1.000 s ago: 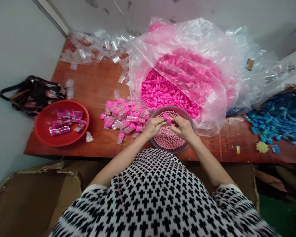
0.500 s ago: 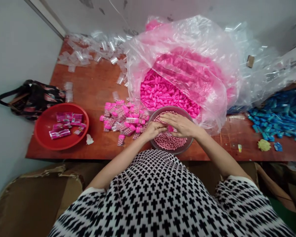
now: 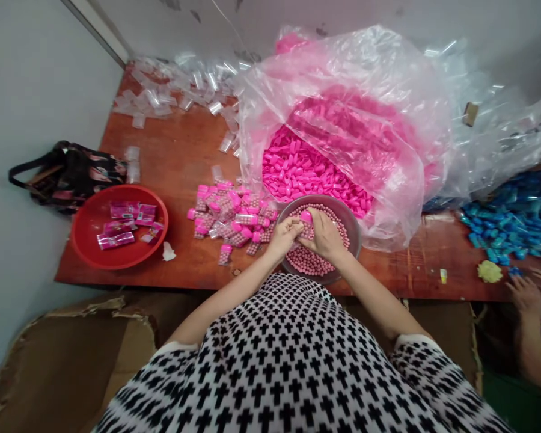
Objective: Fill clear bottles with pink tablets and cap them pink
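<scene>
A small clear bottle with a pink cap [image 3: 306, 217] is held between my hands over the bowl; pink beads show in it. Fingers and thumb of my right hand [image 3: 327, 236] are round the bottle from the right. My left hand [image 3: 285, 239] pinches at its lower left side, and its fingers partly hide the bottle. Below them is a grey bowl [image 3: 357, 240] of loose pink beads [image 3: 313, 261]. Just left of the bowl lies a heap of filled, pink-capped bottles [image 3: 234, 213].
A clear plastic bag [image 3: 410, 204] holds many pink caps [image 3: 302, 171] behind the bowl. At left are a red basin [image 3: 83, 249] with pink packets and a black bag [image 3: 79, 177]. Clear empty containers [image 3: 153, 99] lie behind. At right, another person's hands [image 3: 529, 294] are near blue pieces [image 3: 514, 222].
My right hand has drawn back from lying flat over the bowl and now grips the capped bottle. Another person's hands have come into view at right. The view has shifted slightly.
</scene>
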Motion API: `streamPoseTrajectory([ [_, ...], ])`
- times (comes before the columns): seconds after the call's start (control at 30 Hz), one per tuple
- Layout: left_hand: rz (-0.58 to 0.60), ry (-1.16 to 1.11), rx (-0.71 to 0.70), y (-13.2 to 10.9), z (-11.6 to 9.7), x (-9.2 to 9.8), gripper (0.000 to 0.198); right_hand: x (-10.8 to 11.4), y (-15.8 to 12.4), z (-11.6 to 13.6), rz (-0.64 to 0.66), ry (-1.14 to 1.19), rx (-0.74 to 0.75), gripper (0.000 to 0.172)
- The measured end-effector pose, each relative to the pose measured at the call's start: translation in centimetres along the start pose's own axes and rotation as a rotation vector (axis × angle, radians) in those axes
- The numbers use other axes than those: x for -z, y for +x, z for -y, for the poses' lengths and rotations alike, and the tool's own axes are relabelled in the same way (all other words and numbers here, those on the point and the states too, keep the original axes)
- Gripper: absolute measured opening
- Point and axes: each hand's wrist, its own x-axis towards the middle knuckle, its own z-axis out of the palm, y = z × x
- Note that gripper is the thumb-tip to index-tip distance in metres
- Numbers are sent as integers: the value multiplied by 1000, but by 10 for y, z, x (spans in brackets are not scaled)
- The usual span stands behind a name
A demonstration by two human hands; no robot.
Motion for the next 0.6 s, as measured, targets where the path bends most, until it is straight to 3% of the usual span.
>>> streamPoseTrajectory([
  [0.2, -50, -40, -12, 3, 2, -4, 25, -11, 4, -8, -52, -48, -36, 60],
  [0.37, -87, -64, 10, 10, 11, 4, 24, -17, 15, -6, 85, -43, -59, 65],
  [0.53, -192, 8, -121, 26, -7, 41, 29, -9, 33, -17, 200, 162, -41, 81],
  [0.6, -286, 116, -218, 32, -21, 66, 26, -10, 30, -25, 279, 176, -25, 73],
])
